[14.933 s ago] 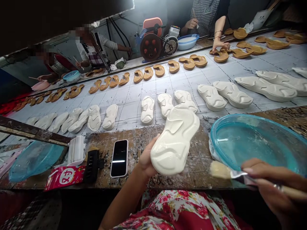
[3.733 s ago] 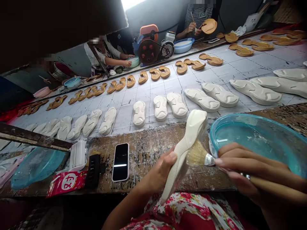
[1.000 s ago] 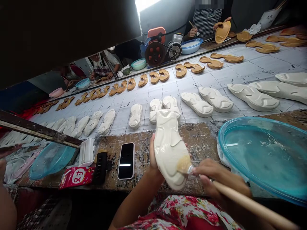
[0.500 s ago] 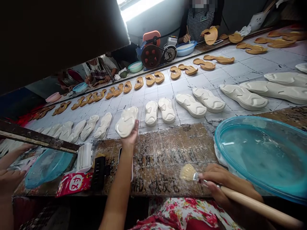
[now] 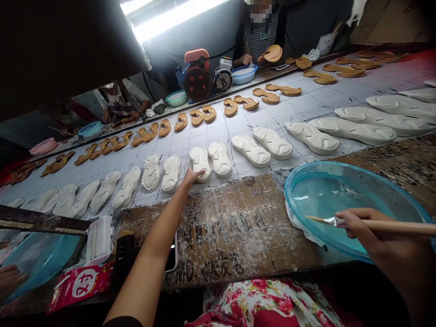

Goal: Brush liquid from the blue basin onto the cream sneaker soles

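Note:
My left hand point(image 5: 195, 175) reaches forward to the near end of a white foam-like shoe sole point(image 5: 200, 159), its fingers over the edge. That sole lies on the pale belt point(image 5: 218, 131), and a matching sole point(image 5: 220, 160) sits just right of it. Two more white soles point(image 5: 170, 174) are close on the left. In my right hand point(image 5: 371, 236) is a wooden-handled brush point(image 5: 397, 226), held nearly level. Its bristles, seen edge-on, are at the near left rim of a blue basin point(image 5: 293, 213) with bluish liquid inside.
A stained cardboard-covered bench point(image 5: 238, 227) fronts the belt. On it are a phone point(image 5: 173, 254), a red packet point(image 5: 81, 284) and a white box point(image 5: 98, 240). Tan soles point(image 5: 230, 107) line the far side, where co-workers sit. A motor point(image 5: 199, 77) stands there. Another person's hand point(image 5: 12, 279) is at left.
The white sole my left hand held up is down on the belt, and that hand has moved right to another sole. My right hand has brought the brush from the bench to the basin.

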`<control>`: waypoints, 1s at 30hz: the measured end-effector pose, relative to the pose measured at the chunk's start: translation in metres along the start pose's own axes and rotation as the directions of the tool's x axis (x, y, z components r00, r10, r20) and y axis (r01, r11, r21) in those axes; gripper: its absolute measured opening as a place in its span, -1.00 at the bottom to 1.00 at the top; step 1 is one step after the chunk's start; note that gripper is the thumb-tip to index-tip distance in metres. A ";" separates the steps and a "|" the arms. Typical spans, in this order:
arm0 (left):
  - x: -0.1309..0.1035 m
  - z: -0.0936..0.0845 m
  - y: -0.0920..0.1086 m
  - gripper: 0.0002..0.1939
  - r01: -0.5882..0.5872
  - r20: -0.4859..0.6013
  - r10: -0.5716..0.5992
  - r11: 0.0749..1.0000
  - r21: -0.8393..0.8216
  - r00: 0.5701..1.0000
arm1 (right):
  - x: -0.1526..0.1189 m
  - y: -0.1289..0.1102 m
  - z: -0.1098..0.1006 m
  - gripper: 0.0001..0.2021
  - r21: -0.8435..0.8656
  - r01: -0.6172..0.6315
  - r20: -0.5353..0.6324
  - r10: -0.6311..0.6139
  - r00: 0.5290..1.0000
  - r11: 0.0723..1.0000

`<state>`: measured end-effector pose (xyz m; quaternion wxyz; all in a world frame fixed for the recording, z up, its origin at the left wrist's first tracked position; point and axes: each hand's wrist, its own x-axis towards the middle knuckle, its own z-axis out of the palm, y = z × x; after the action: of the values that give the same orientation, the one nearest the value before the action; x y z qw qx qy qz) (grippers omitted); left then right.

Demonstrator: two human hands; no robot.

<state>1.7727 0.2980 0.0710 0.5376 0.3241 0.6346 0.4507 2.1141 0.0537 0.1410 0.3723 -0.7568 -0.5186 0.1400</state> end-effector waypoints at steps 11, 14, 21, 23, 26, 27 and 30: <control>-0.134 0.023 -0.023 -0.57 0.244 0.407 -0.075 0.891 -0.383 0.910 | 0.031 0.042 0.011 -0.48 -0.196 0.001 0.217 0.042 0.975 0.981; -0.175 0.033 -0.041 -0.57 0.329 0.488 -0.128 0.876 -0.353 0.864 | 0.024 0.038 -0.003 -0.49 -0.212 0.013 0.153 0.021 0.988 0.977; -0.231 0.040 -0.018 -0.72 0.080 0.618 -0.067 0.997 0.006 0.783 | 0.012 0.005 -0.007 -0.86 0.196 0.378 -0.005 -0.385 0.923 0.905; -0.242 0.038 -0.004 -0.70 -0.068 0.650 -0.025 0.991 0.118 0.760 | 0.012 -0.012 0.002 -0.88 0.303 0.492 -0.136 -0.474 0.870 0.816; -0.254 0.035 0.010 -0.68 -0.135 0.684 -0.033 0.972 0.191 0.729 | 0.018 -0.038 0.008 -0.77 0.371 0.659 -0.357 -0.554 0.752 0.654; -0.257 0.034 0.012 -0.69 -0.135 0.687 -0.040 0.971 0.199 0.725 | 0.020 -0.044 0.008 -0.74 0.366 0.703 -0.388 -0.587 0.711 0.609; -0.264 0.033 0.017 -0.71 -0.119 0.686 -0.059 0.971 0.209 0.725 | 0.026 -0.052 -0.001 -0.69 0.318 0.745 -0.351 -0.657 0.667 0.586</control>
<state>1.8600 0.0750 0.1892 0.6840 0.5403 0.4342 0.2275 2.0900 0.0858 0.1829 0.6053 -0.3952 -0.6908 0.0179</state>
